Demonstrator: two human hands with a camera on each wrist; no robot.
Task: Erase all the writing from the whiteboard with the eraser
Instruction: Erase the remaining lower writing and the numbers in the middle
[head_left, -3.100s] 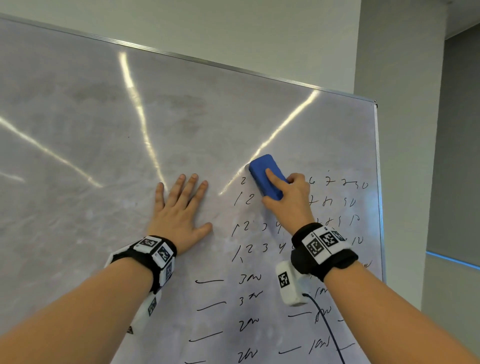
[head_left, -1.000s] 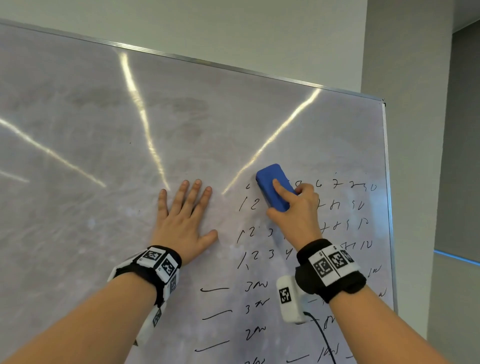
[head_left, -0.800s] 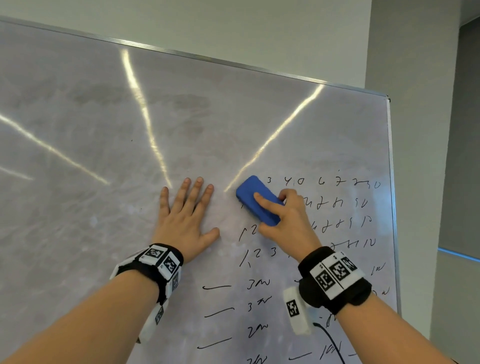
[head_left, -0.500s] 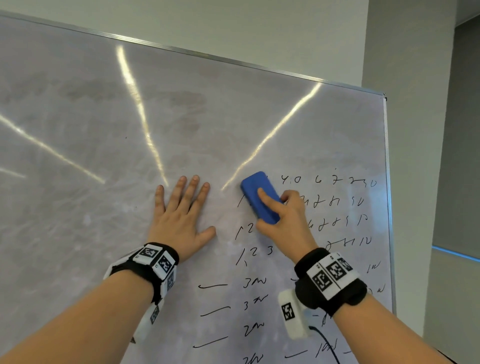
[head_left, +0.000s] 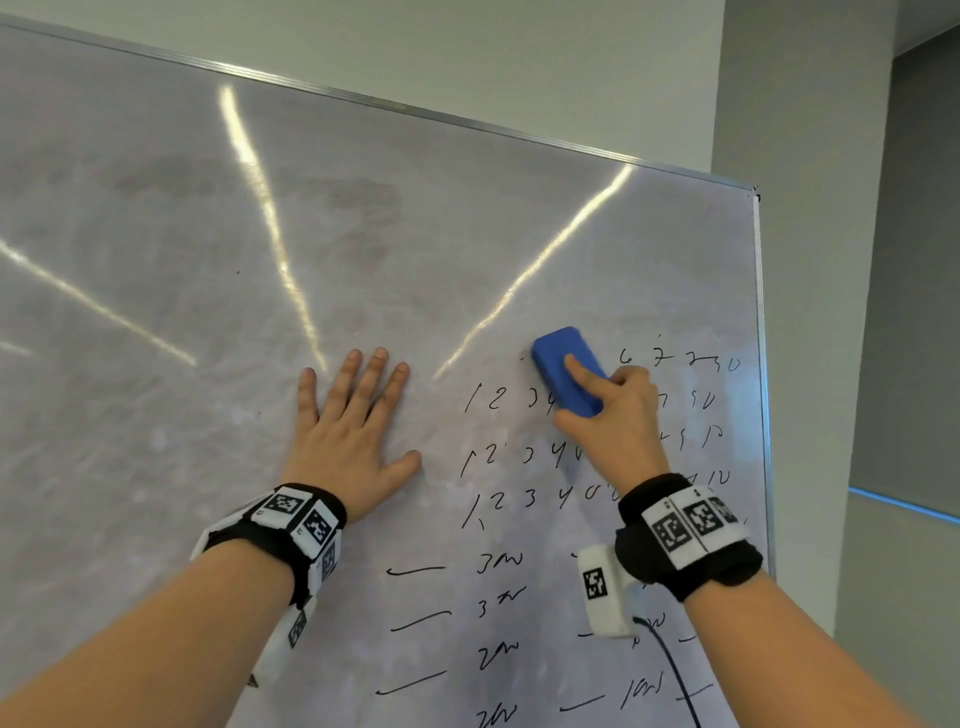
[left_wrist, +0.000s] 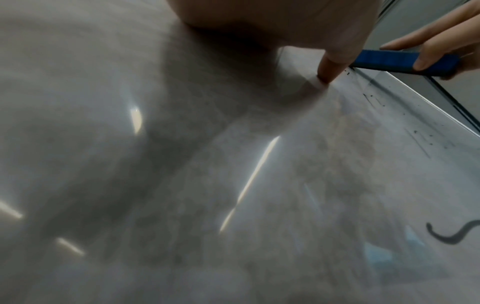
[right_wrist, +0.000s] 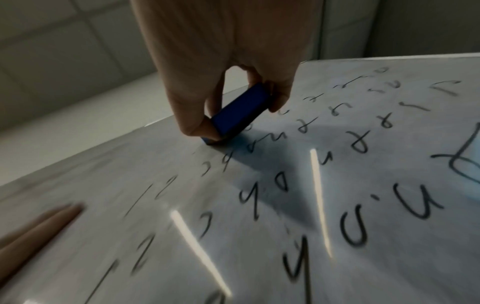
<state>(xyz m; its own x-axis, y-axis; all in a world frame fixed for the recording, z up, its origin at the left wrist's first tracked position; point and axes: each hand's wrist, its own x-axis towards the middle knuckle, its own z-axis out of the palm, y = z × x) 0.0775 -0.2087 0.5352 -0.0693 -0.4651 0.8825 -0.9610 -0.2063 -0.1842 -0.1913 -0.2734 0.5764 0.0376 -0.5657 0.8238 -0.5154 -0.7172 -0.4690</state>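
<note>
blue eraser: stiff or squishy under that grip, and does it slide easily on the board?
Likely stiff: the eraser keeps straight edges where the right hand pinches its sides. Probably light, since thumb and fingertips alone hold it. It should glide easily on the glossy whiteboard, which shows sharp light streaks.

The eraser (head_left: 569, 371) lies on the whiteboard (head_left: 467, 234) near its right edge, atop the writing (head_left: 519, 499); the left hand (head_left: 353, 426) lies flat to its left.

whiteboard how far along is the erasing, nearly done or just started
Early on. Done: only the left part of the top row of writing on the whiteboard looks wiped. In hand: the right hand holds the blue eraser on that row; the left hand lies flat on the board. Left: the rows of numbers and dashes below.
</note>
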